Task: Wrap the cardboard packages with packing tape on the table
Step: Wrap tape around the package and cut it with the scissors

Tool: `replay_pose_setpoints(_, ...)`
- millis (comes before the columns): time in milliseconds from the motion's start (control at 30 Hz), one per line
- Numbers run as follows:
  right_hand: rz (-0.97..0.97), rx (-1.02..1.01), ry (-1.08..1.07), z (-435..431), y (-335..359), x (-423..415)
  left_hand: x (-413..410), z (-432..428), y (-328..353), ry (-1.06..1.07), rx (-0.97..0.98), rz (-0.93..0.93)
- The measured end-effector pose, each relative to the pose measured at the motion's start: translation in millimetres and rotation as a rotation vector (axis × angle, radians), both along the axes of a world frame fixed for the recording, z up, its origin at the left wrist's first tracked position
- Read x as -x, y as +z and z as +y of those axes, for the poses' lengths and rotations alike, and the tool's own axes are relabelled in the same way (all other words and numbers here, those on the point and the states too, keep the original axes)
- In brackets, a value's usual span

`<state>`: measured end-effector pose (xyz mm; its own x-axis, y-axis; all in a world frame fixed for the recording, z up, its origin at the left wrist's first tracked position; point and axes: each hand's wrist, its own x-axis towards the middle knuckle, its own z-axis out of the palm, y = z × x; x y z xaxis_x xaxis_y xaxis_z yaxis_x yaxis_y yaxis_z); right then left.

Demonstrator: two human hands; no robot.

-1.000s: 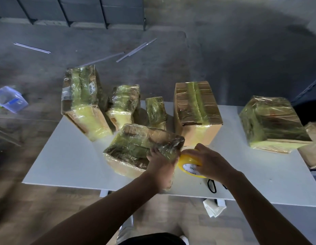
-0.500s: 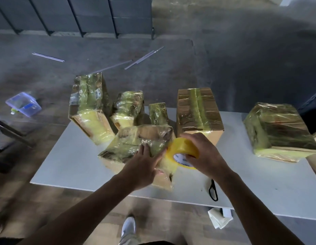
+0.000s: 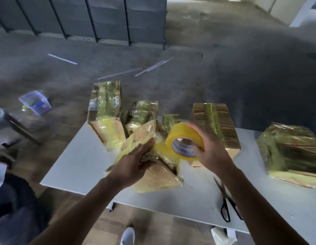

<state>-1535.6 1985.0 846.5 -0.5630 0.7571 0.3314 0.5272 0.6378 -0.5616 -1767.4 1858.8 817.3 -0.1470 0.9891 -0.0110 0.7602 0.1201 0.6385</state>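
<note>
**Cardboard package [image 3: 153,172], part-wrapped in yellowish tape, at the near edge of the table [image 3: 79,165], left of centre.**

Left hand [image 3: 134,161]: flat on the package top, fingers straight and pressing. Right hand [image 3: 212,151]: holds the tape roll [image 3: 184,140] above the package's far right corner, fingers curled over the rim, thumb at the core. Along the far edge: tall package [image 3: 106,114], small package [image 3: 143,112], brown box [image 3: 215,124]. Toward the right edge: wrapped package [image 3: 291,151]. Near edge, right of the hands: scissors [image 3: 226,204]. On the floor beyond the left edge: plastic container [image 3: 35,102].
</note>
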Motion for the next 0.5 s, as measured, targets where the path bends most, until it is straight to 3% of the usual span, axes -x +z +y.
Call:
replay_pose_setpoints(100,-0.270,-0.205,-0.004,3,6,-18,18,-5,-5,0.037,-0.009,-0.070)
replay_pose_setpoints(200,-0.476,-0.129,0.020,0,4,-30,21,-9,-7,0.044,-0.043,-0.107)
replay_pose_setpoints(333,-0.353,-0.144,-0.008,-10,12,-26,15,-9,-12,0.086,-0.126,-0.318)
replay_pose_setpoints(433,-0.281,-0.020,-0.079,-4,19,-23,17,-15,-22,0.068,-0.114,-0.486)
replay_pose_setpoints(500,-0.260,-0.077,-0.058,-6,21,-16,25,-15,-24,0.044,-0.093,-0.535)
